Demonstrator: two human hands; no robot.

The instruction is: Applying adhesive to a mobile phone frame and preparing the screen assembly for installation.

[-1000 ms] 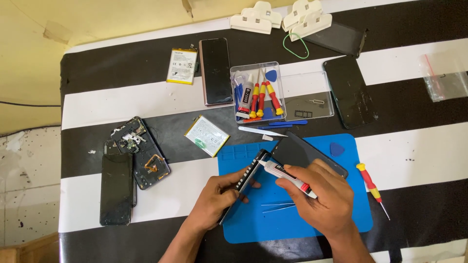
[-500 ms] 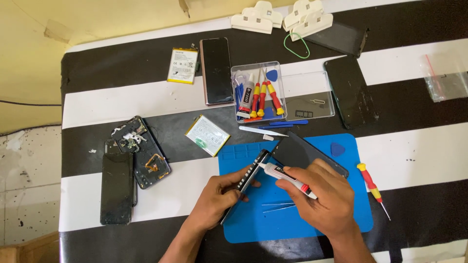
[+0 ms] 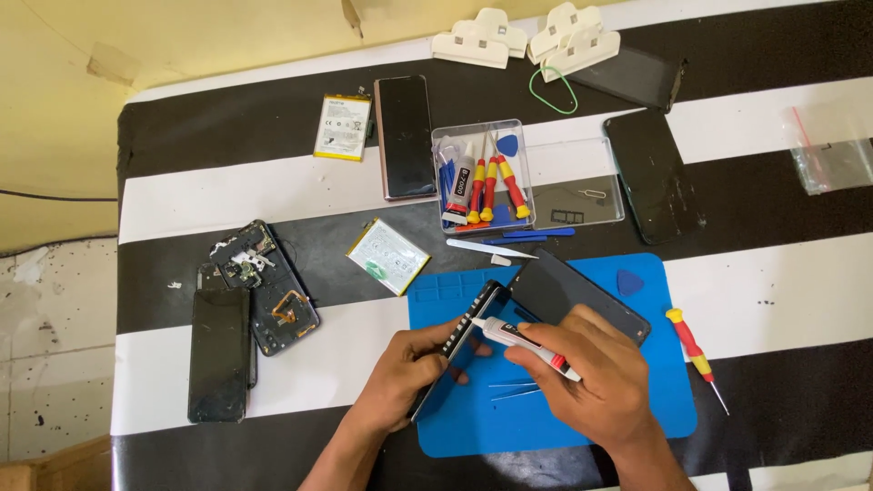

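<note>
Head view is showing you working over a blue mat [image 3: 637,400] on a black-and-white striped worktop [image 3: 782,300]. Your left hand [image 3: 405,377] is closing its grip on a dark phone frame [image 3: 459,341], holding it on edge and tilted, with the top end pointing away from you. Your right hand [image 3: 596,377] is clamped on a white glue tube [image 3: 527,345] with a red band near its rear, and the nozzle is touching the frame just above your left grip.

Just beyond your right grip a dark phone panel [image 3: 582,291] is lying flat on the mat, and thin tweezers [image 3: 514,389] are lying between your two hands. Right of that grip a red and yellow screwdriver [image 3: 691,350] is resting at the mat's edge. Farther out from your hands, a clear tool box [image 3: 482,177] is holding more red-handled drivers. A white rectangular battery with a yellow edge [image 3: 388,256] is lying up-left of your left grip, and a second, labelled white one [image 3: 343,127] is well beyond it. A clear plastic bag [image 3: 832,150] is lying far right.
</note>
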